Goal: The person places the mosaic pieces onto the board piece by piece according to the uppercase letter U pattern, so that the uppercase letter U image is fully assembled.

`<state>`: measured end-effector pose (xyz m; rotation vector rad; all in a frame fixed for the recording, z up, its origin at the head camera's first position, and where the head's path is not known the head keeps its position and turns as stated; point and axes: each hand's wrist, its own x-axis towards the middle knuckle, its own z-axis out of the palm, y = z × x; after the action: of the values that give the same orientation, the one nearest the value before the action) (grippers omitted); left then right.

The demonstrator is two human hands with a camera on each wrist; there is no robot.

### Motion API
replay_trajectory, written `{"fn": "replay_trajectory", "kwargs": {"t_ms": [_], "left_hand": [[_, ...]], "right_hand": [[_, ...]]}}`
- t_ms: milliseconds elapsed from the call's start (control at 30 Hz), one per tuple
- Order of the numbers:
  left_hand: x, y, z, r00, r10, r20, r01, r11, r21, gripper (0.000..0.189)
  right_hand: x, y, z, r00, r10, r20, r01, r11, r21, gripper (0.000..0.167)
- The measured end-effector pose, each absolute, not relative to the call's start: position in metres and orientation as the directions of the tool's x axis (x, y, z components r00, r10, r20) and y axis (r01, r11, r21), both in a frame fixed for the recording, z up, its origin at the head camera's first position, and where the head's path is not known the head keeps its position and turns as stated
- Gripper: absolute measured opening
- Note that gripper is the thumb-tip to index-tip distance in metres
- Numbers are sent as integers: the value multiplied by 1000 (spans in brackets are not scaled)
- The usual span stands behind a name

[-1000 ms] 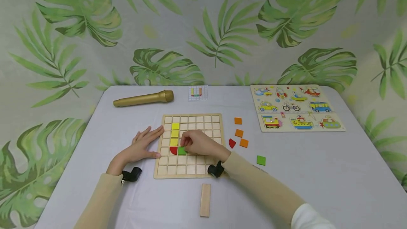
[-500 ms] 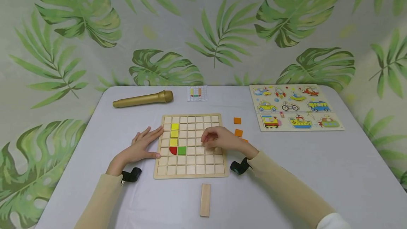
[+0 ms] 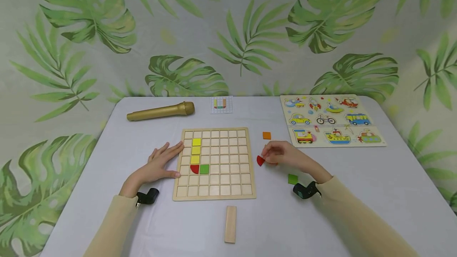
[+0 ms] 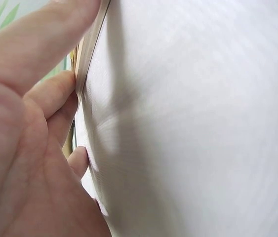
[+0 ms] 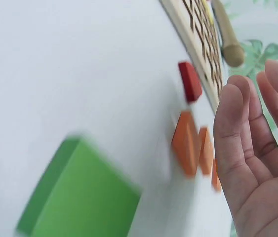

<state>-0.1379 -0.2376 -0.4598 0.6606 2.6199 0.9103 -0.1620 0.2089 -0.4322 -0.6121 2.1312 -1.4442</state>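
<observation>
My left hand (image 3: pixel 158 164) touches the left edge of a wooden grid board (image 3: pixel 225 191) with extended fingers. On the board lie yellow square tiles (image 3: pixel 196 150) in a column, a red quarter-round piece (image 3: pixel 194 169) below them and a green square tile (image 3: pixel 204 169) beside it. Right of the board, my right hand (image 3: pixel 287 157) hovers with loosely bent fingers and nothing between them. Just by its fingertips lies a second red quarter-round piece (image 3: pixel 260 161). Orange tiles (image 5: pixel 185 143) appear beneath it in the right wrist view, partly hidden in the head view. A loose green tile (image 3: pixel 292 179) lies nearer the wrist.
A gold toy microphone (image 3: pixel 160 111) and a small pattern card (image 3: pixel 221 105) lie behind the board. At the back right is a vehicle picture puzzle (image 3: pixel 332 122). A plain wooden block (image 3: pixel 230 224) lies in front of the board.
My right hand has left the green tile on the board and moved right, over the loose pieces. The left hand has stayed at the board's edge.
</observation>
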Motion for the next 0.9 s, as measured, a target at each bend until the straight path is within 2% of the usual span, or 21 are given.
{"fn": "replay_trajectory", "kwargs": {"t_ms": [400, 700, 900], "left_hand": [[-138, -237, -459, -853, 507, -122, 322, 697, 641, 94], [-137, -237, -460, -852, 512, -111, 331, 691, 643, 93], [-136, -237, -459, -851, 515, -102, 337, 685, 645, 93]], "right_hand": [[-144, 268, -438, -836, -515, -189, -45, 408, -912, 23], [-132, 280, -437, -847, -484, -221, -19, 443, -896, 21], [-128, 283, -445, -821, -541, -183, -73, 418, -906, 16]]}}
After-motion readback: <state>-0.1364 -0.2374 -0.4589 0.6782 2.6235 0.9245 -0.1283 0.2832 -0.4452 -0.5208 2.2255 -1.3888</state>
